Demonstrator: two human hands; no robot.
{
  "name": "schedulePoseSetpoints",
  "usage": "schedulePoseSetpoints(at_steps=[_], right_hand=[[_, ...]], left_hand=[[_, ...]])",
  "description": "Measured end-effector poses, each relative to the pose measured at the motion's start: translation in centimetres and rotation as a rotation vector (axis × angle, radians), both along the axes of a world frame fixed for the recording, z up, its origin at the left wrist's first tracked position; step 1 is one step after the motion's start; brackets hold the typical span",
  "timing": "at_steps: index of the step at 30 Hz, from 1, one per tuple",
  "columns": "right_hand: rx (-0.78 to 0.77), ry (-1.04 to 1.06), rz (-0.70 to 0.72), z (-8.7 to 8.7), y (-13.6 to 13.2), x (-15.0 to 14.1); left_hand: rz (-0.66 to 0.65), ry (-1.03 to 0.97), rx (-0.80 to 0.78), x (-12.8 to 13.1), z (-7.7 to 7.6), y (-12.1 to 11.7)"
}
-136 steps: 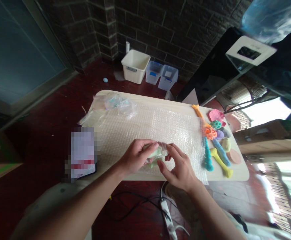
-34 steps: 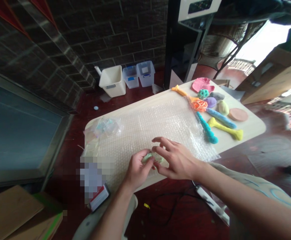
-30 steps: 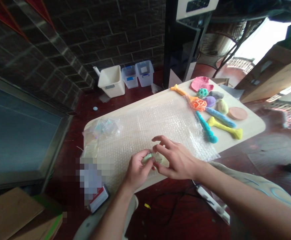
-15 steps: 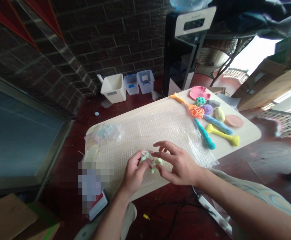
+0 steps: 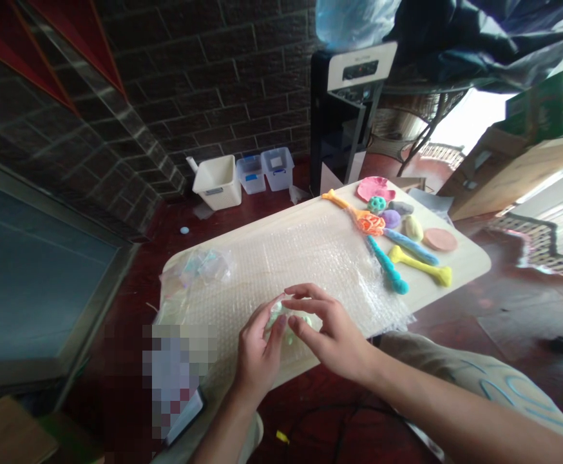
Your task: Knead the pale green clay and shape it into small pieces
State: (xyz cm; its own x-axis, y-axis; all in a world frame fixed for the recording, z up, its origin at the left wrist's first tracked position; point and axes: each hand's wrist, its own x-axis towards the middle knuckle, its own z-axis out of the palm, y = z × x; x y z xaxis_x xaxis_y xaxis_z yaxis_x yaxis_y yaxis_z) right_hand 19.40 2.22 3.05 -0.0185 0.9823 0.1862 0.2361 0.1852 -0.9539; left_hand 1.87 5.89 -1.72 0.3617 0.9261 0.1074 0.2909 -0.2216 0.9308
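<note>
My left hand (image 5: 258, 348) is closed around a pale green lump of modelling clay (image 5: 290, 336), its thumb and fingers on the left part. The lump's shape is mostly hidden by my fingers. Over it from the right reaches my right hand (image 5: 332, 330), fingers stretched and apart. Its fingertips come close to the left fingertips, and its thumb is beside the left thumb; whether it touches the clay is unclear. Both hands are above bubble wrap (image 5: 281, 248) spread on a pale wooden table (image 5: 472, 258), near its front edge.
Coloured clay shapes lie at the table's right, among them a yellow bone shape (image 5: 421, 265), a teal stick (image 5: 388, 265) and a pink dish (image 5: 375, 189). Crumpled clear plastic (image 5: 204, 264) is at the left end. Bins (image 5: 218, 183) and a water dispenser (image 5: 339, 122) stand behind.
My right hand has moved left and closer to my left hand, its fingertips now near the left ones. Less of the green clay shows. The view has tilted up slightly.
</note>
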Motion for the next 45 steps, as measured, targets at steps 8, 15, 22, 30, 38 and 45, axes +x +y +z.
schedulePoseSetpoints(at_steps=[8,15,22,30,38,45], right_hand=[[-0.033,0.109,-0.04,-0.6,0.1,-0.1],[-0.106,0.247,-0.007,-1.3,0.2,0.0],[-0.034,0.169,0.024,-0.8,0.0,-0.1],[0.097,-0.018,-0.014,-1.0,-0.6,0.0],[0.04,0.048,0.041,-0.8,-0.3,0.1],[0.164,-0.173,0.096,-0.8,-0.1,0.9]], left_hand=[[-0.025,0.066,0.054,0.3,0.5,0.0],[-0.053,0.115,0.12,0.0,0.5,0.0],[-0.053,0.063,0.036,0.3,0.3,-0.2],[-0.006,-0.011,-0.064,0.4,0.0,-0.1],[-0.052,0.024,-0.012,0.2,0.0,-0.1],[-0.078,-0.038,-0.075,0.4,0.2,0.0]])
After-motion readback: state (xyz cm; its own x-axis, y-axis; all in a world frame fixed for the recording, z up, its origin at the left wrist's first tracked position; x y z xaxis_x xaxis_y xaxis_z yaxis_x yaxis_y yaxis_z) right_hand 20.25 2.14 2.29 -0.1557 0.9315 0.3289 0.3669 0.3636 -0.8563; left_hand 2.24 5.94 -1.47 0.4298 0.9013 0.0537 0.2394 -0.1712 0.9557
